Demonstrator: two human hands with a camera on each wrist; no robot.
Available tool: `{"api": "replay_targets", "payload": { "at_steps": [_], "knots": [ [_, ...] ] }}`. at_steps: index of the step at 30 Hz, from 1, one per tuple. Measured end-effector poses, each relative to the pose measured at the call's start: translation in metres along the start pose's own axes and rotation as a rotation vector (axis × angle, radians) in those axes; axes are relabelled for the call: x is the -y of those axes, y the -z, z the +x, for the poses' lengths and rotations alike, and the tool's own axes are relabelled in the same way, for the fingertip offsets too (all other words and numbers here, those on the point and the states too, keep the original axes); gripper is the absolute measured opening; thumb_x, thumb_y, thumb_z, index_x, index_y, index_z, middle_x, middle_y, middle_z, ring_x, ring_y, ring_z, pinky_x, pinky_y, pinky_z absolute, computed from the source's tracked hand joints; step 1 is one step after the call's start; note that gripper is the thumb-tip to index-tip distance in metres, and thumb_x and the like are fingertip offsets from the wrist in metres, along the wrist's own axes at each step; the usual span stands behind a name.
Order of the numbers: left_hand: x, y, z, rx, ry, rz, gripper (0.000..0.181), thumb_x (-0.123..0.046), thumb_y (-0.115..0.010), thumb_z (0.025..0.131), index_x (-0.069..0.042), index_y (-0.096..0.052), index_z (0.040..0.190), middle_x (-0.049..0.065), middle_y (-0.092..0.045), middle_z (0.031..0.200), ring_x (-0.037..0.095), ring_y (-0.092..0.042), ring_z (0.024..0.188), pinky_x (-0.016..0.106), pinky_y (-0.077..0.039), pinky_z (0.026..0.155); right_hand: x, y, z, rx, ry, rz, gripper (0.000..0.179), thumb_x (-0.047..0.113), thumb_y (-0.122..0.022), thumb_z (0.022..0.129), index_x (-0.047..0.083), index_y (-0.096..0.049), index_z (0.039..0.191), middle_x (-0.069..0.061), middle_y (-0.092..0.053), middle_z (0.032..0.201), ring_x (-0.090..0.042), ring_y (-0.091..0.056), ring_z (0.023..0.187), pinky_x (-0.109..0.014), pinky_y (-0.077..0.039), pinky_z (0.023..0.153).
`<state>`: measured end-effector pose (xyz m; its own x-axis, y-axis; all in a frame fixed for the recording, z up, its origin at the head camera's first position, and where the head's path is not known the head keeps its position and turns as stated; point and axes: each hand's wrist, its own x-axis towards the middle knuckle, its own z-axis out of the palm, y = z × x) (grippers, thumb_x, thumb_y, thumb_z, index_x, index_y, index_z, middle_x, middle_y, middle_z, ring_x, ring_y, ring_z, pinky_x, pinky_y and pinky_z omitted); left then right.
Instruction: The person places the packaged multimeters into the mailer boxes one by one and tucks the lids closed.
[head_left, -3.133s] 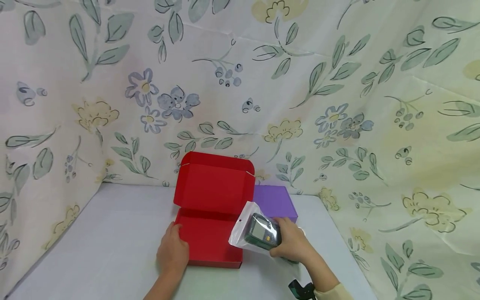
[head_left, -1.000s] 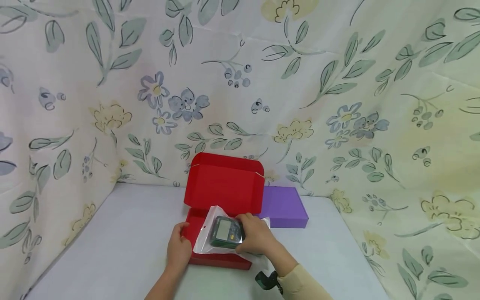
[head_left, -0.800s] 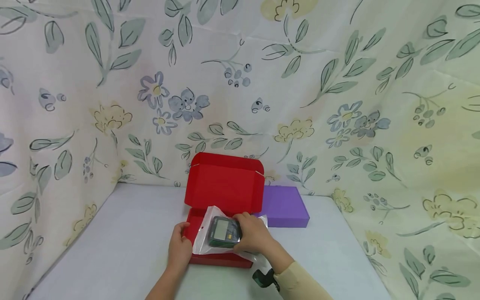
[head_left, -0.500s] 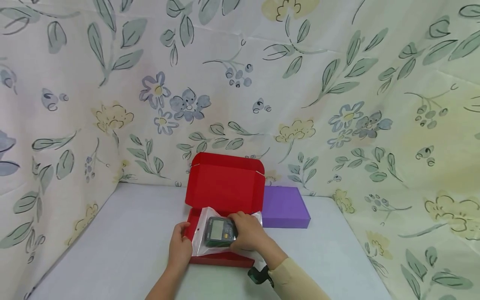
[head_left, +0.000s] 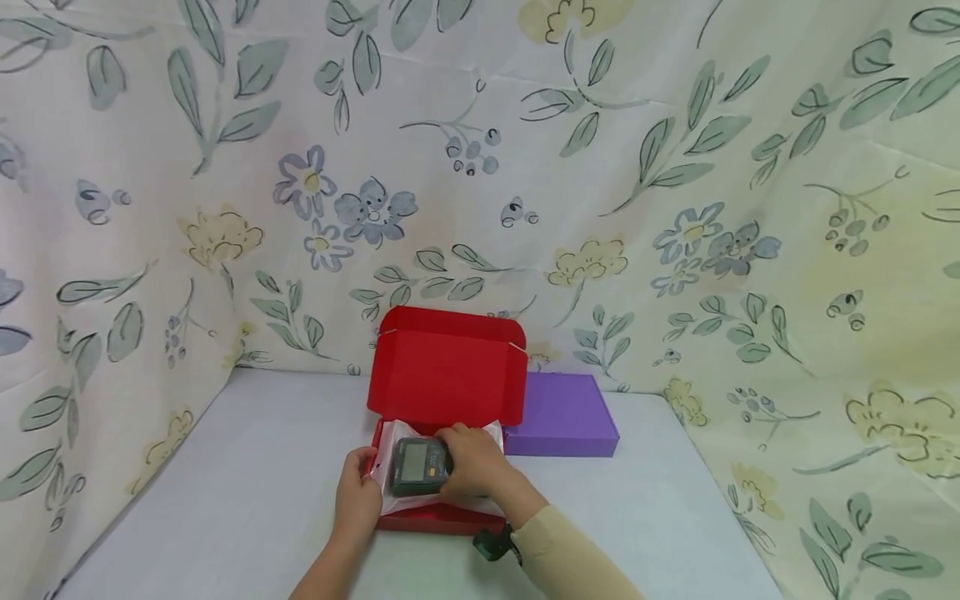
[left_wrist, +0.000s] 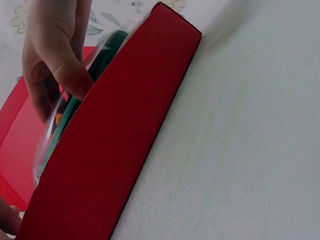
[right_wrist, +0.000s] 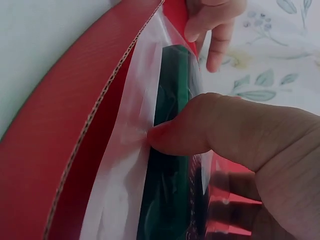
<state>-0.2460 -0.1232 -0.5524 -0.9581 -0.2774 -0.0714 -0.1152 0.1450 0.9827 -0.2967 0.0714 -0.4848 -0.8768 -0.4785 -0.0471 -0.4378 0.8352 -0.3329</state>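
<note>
A red cardboard box (head_left: 450, 375) stands with its lid raised at the middle of the table. In its tray lies a dark green digital multimeter (head_left: 411, 467) inside a clear plastic bag (right_wrist: 117, 175). My right hand (head_left: 477, 465) grips the multimeter through the bag, thumb on the near edge and fingers across the far side, as the right wrist view shows. My left hand (head_left: 357, 497) holds the box's left wall. In the left wrist view the front wall (left_wrist: 110, 125) hides the lower part of the multimeter.
A closed purple box (head_left: 566, 417) sits right behind the red box, close to its right side. The white table (head_left: 285, 467) reaches back to a floral cloth (head_left: 465, 167). A small black camera (head_left: 493, 543) is strapped to my right wrist.
My right hand has carried the bagged multimeter leftward and down from beside the red box into its tray. The left hand has stayed on the box's left side.
</note>
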Motion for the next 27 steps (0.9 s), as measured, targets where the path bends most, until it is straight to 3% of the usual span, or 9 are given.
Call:
{"api": "replay_targets", "payload": {
  "at_steps": [7, 14, 20, 27],
  "knots": [
    [-0.002, 0.002, -0.001, -0.003, -0.007, -0.003, 0.047, 0.008, -0.043, 0.095, 0.002, -0.041, 0.142, 0.023, -0.039, 0.152, 0.041, -0.032, 0.145, 0.056, -0.031, 0.116, -0.003, -0.009, 0.008, 0.000, -0.001, -0.009, 0.088, 0.027, -0.099, 0.056, 0.018, -0.062, 0.135, 0.004, -0.062, 0.115, -0.018, -0.053, 0.108, -0.042, -0.053, 0.092],
    [-0.002, 0.001, 0.000, -0.011, -0.013, -0.002, 0.045, 0.007, -0.038, 0.097, 0.002, -0.042, 0.141, 0.023, -0.041, 0.151, 0.041, -0.033, 0.145, 0.056, -0.030, 0.117, -0.003, -0.011, 0.010, 0.005, 0.005, -0.012, 0.088, 0.027, -0.098, 0.055, 0.016, -0.063, 0.134, 0.003, -0.063, 0.116, -0.019, -0.055, 0.110, -0.048, -0.048, 0.102],
    [-0.002, 0.001, -0.001, -0.001, -0.013, 0.002, 0.045, 0.005, -0.042, 0.098, 0.000, -0.041, 0.143, 0.021, -0.040, 0.153, 0.041, -0.032, 0.145, 0.056, -0.033, 0.115, -0.002, -0.013, 0.009, 0.008, -0.009, 0.033, 0.087, 0.026, -0.098, 0.056, 0.017, -0.062, 0.135, 0.003, -0.062, 0.117, -0.018, -0.053, 0.109, -0.043, -0.054, 0.091],
    [0.000, 0.001, -0.002, 0.009, 0.017, 0.001, 0.046, 0.005, -0.041, 0.097, 0.000, -0.040, 0.143, 0.022, -0.038, 0.154, 0.041, -0.031, 0.145, 0.058, -0.032, 0.115, -0.009, -0.026, 0.007, 0.033, -0.021, 0.077, 0.086, 0.027, -0.097, 0.061, 0.018, -0.060, 0.138, 0.005, -0.061, 0.118, -0.016, -0.054, 0.105, -0.041, -0.054, 0.091]
  ]
}}
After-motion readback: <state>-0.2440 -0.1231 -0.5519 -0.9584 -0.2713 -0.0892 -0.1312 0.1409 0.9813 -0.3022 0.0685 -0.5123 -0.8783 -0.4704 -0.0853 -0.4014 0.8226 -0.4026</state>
